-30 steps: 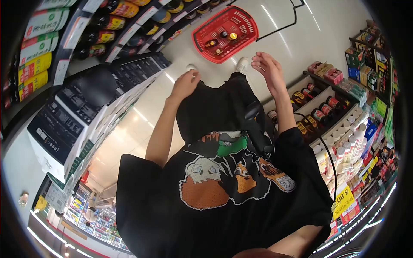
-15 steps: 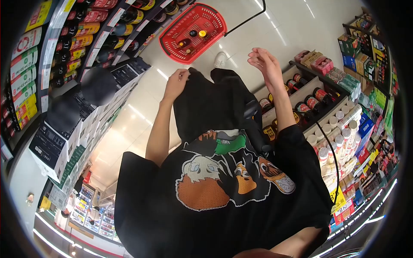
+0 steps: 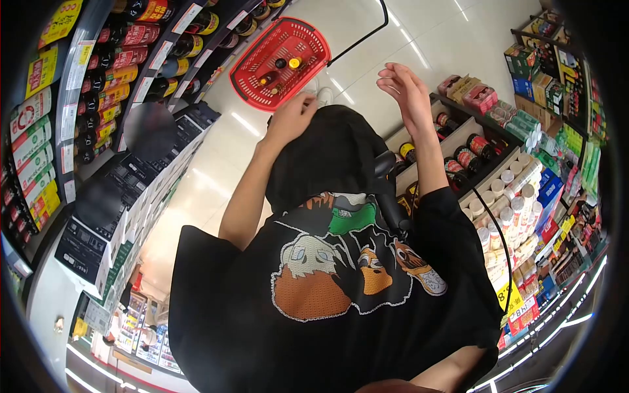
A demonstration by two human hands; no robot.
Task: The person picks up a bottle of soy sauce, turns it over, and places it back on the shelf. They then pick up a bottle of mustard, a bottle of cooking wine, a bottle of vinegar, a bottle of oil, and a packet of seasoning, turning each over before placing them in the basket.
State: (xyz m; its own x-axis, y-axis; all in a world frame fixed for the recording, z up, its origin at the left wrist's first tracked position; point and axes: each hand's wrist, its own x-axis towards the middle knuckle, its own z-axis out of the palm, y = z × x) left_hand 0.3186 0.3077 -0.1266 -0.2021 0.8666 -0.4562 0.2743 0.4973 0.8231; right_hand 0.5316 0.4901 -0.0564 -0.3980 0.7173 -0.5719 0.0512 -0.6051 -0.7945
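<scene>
My left hand (image 3: pixel 293 121) is in front of my body at the upper middle, fingers loosely bent and apart, holding nothing. My right hand (image 3: pixel 405 95) is raised further right, fingers spread, with nothing in it. Just beyond the left hand, a red shopping basket (image 3: pixel 288 31) sits on the floor, its black handle (image 3: pixel 359 46) stretching out to the right. Inside the basket are a yellow-capped bottle (image 3: pixel 295 63), a black-capped one (image 3: pixel 280 63) and a dark bottle (image 3: pixel 266 79). Neither hand visibly grips the basket or its handle.
Shelves of sauce bottles (image 3: pixel 108 78) run along the left, with stacked dark cartons (image 3: pixel 85 242) below. On the right stand a wooden display rack of bottles (image 3: pixel 466 157) and white-capped jars (image 3: pixel 508 177). Pale tiled floor (image 3: pixel 357 82) lies between.
My left hand has moved slightly right. The basket has shifted left and down in view, closer to that hand. My right hand remains raised and open.
</scene>
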